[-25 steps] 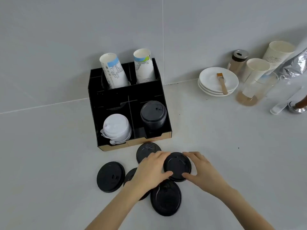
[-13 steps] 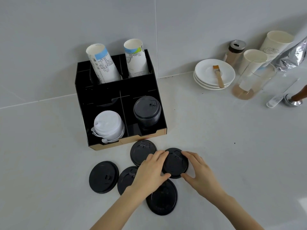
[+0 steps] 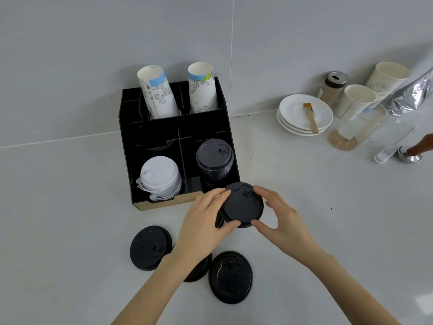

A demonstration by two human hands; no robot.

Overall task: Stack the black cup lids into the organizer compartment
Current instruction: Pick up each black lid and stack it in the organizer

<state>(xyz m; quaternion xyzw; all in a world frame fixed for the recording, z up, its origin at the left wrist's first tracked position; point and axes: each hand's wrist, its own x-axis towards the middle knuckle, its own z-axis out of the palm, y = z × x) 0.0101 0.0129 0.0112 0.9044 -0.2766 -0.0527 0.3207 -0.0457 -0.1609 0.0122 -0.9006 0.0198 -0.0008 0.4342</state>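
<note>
A black cup lid [image 3: 242,204] is held between both hands just in front of the black organizer [image 3: 150,137], near its front right corner. My left hand [image 3: 201,227] grips its left edge and my right hand [image 3: 278,218] grips its right edge. A stack of black lids [image 3: 214,158] stands in the organizer's front right compartment. Loose black lids lie on the counter: one at the left [image 3: 151,247], one at the front [image 3: 230,276], and one [image 3: 199,269] mostly hidden under my left wrist. Another dark edge shows under the held lid.
White lids [image 3: 160,177] fill the front left compartment, and two paper cups [image 3: 202,87] stand in the back ones. At the right are stacked white plates [image 3: 304,113] with a brush, a shaker, paper cups, a glass beaker [image 3: 356,127], a foil bag and a tamper.
Both hands have lifted the gripped black lid off the counter and carried it up and right toward the organizer's front right corner. The loose lids on the counter stayed in place.
</note>
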